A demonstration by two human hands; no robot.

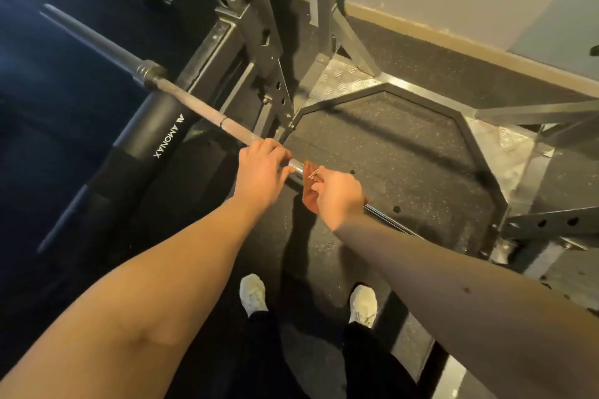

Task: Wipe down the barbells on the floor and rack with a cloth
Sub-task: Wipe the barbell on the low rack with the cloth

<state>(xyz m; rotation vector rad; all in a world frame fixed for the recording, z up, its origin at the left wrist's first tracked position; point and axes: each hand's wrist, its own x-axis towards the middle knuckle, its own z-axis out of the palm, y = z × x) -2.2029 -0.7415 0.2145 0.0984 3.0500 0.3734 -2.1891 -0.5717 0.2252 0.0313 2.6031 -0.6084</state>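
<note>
Left hand [261, 168] grips barbell [194, 103]; right hand [340, 194] clutches cloth [309, 202], mostly hidden beneath it.

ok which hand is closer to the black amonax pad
Left. The left hand grips the barbell on the side toward the black pad; the right hand holds the orange cloth on the bar farther along, beyond the left hand.

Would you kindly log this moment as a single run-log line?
left hand: grips barbell | right hand: holds orange cloth against barbell | step: barbell wipe
</note>
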